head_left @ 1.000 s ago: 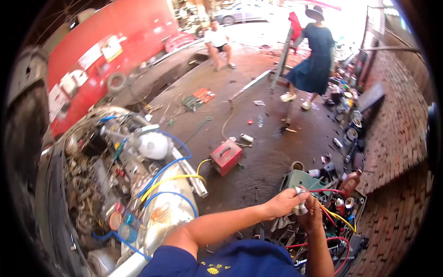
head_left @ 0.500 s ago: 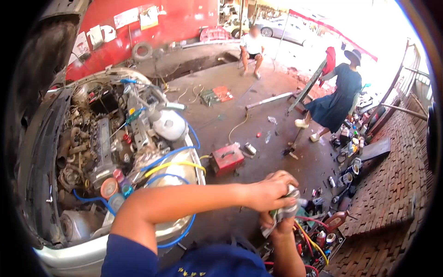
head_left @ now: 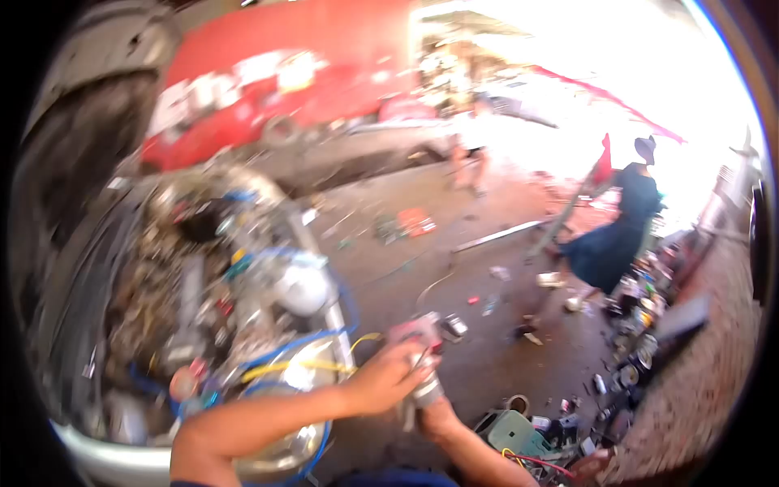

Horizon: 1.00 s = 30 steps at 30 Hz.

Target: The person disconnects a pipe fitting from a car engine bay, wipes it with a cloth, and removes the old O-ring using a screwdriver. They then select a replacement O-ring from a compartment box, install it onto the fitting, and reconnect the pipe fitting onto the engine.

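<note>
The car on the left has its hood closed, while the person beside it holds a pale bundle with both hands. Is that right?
Not quite: on the car, the hood is raised, not closed; the head view shows it standing up, with the engine exposed. The rest holds: the person beside it has a pale bundle in both hands, left hand and right hand.

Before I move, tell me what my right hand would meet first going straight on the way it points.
Your right hand would first meet the pale cloth against it, then probably your left hand; blur leaves depth unclear.
</note>
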Each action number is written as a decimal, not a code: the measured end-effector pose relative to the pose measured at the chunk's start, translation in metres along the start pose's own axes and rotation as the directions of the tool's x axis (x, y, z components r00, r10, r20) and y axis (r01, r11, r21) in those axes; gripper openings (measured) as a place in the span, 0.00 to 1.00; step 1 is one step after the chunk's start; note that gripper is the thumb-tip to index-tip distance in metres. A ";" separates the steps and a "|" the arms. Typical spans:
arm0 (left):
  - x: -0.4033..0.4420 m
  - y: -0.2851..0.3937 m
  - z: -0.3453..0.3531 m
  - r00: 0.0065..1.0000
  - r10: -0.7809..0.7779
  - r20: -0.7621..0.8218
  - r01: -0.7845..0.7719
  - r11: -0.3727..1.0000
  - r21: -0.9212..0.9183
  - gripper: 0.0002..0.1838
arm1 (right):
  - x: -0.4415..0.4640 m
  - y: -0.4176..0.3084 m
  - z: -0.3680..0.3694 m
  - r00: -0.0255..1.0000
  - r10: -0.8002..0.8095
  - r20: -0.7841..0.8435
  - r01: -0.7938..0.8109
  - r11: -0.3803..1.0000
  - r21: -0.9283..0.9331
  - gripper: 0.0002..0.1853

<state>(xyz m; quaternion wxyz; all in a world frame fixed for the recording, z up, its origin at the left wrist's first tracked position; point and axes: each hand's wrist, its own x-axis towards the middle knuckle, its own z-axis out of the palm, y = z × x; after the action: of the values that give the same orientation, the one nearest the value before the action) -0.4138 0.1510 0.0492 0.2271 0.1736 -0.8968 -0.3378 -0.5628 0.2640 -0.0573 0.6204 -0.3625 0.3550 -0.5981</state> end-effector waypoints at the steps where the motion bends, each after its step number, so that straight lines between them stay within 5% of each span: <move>1: 0.002 0.004 -0.008 0.992 -0.122 0.006 0.122 0.990 -0.072 0.23 | 0.008 0.014 -0.008 0.997 -0.031 0.067 0.039 0.991 -0.126 0.44; 2: -0.003 -0.010 -0.001 0.989 -0.126 -0.081 0.124 0.992 -0.025 0.23 | 0.015 0.028 -0.017 0.989 -0.061 0.133 0.093 0.966 -0.241 0.48; 4: -0.014 -0.002 -0.012 0.987 -0.077 -0.140 0.086 0.994 0.060 0.23 | 0.037 -0.005 0.015 0.897 -0.409 0.169 0.441 0.789 -0.429 0.41; 5: -0.019 0.003 -0.013 0.972 -0.090 -0.218 0.099 0.995 0.029 0.24 | 0.039 -0.004 0.022 0.885 -0.422 0.194 0.464 0.787 -0.407 0.39; 7: -0.031 0.012 -0.018 0.933 -0.055 -0.355 0.095 0.991 0.095 0.27 | 0.042 0.016 0.034 0.939 -0.314 0.143 0.333 0.933 -0.135 0.32; 9: -0.043 0.021 -0.031 0.922 -0.047 -0.384 0.128 0.973 0.190 0.27 | 0.038 0.021 0.034 0.941 -0.164 0.295 0.117 0.979 0.170 0.29; 13: -0.090 0.042 -0.049 0.869 -0.298 -0.395 0.384 0.910 0.156 0.30 | 0.041 -0.004 0.077 0.942 0.060 0.330 -0.167 0.938 0.305 0.22; 14: -0.110 0.047 -0.058 0.868 -0.337 -0.365 0.430 0.878 0.213 0.43 | 0.047 -0.007 0.076 0.932 0.084 0.353 -0.136 0.983 0.124 0.20; 15: -0.129 0.058 -0.072 0.845 -0.419 -0.332 0.505 0.829 0.241 0.44 | 0.057 -0.003 0.069 0.922 0.105 0.373 -0.166 0.977 0.134 0.20; 17: -0.165 0.076 -0.104 0.750 -0.517 -0.412 0.635 0.738 0.228 0.40 | 0.076 0.007 0.054 0.900 0.147 0.410 -0.225 0.963 0.150 0.19; 20: -0.211 0.083 -0.173 0.692 -0.463 -0.554 0.687 0.658 0.308 0.22 | 0.095 0.009 0.064 0.912 0.181 0.369 -0.191 0.981 -0.007 0.19; 23: -0.243 0.070 -0.221 0.463 -0.650 -0.603 0.779 0.623 -0.075 0.18 | 0.109 0.023 0.068 0.908 0.261 0.327 -0.207 0.960 -0.191 0.17; 25: -0.245 0.052 -0.231 0.496 -0.634 -0.594 0.745 0.662 -0.085 0.17 | 0.115 0.026 0.095 0.950 0.227 0.212 -0.203 0.971 -0.130 0.14; 28: -0.216 0.040 -0.219 0.578 -0.736 -0.353 0.689 0.672 -0.272 0.18 | 0.119 0.024 0.119 0.909 0.212 0.359 -0.243 0.969 0.043 0.16; 29: -0.210 0.028 -0.210 0.707 -0.611 -0.356 0.628 0.774 -0.082 0.19 | 0.121 0.023 0.125 0.902 0.194 0.386 -0.226 0.973 0.039 0.20; 30: -0.200 0.023 -0.202 0.704 -0.664 -0.253 0.626 0.748 -0.220 0.21 | 0.121 0.021 0.131 0.894 0.182 0.410 -0.217 0.975 0.040 0.22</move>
<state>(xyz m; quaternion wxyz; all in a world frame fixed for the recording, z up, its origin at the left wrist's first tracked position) -0.1440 0.1534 0.1418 0.2446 0.5145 -0.7090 -0.4157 -0.4339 0.1467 -0.0130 0.7531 -0.4130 0.2289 -0.4582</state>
